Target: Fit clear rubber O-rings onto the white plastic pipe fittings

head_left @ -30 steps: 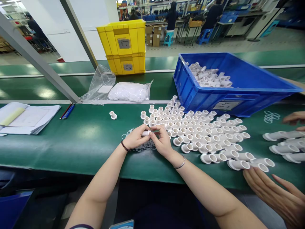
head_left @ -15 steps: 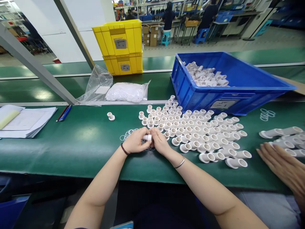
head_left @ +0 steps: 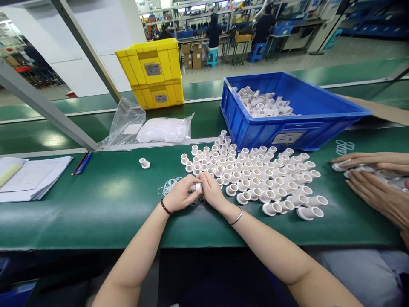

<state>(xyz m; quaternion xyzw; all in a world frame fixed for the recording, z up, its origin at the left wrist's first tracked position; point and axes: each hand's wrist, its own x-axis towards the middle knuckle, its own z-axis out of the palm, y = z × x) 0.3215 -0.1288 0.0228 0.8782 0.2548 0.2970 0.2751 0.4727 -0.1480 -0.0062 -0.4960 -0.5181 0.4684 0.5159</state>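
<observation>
Between my hands is a white plastic flanged tube (head_left: 196,186), lying roughly sideways. My left hand (head_left: 178,194) is closed around it, thumb along the near side. My right hand (head_left: 212,190) pinches at its right end, the fingertips partly hiding that end; whether a ring is there I cannot tell. Thin clear rings (head_left: 168,186) lie in a loose pile beside and under my left hand. Many matching white tubes (head_left: 254,182) stand in a dense group to the right of my hands, flanges down. One single tube (head_left: 144,163) stands apart on the left.
A blue bin (head_left: 300,119) of loose tubes stands behind the group. Yellow crates (head_left: 153,70) and a clear bag of white rings (head_left: 164,129) are farther back. Papers (head_left: 32,179) and pens (head_left: 82,163) lie left. At right, a co-worker's hands (head_left: 373,187) cover more tubes near some rings (head_left: 345,147).
The view has shifted a little. My hands keep their hold on the tube. The co-worker's second hand has come into view, and both of that person's hands now lie over the tubes at right.
</observation>
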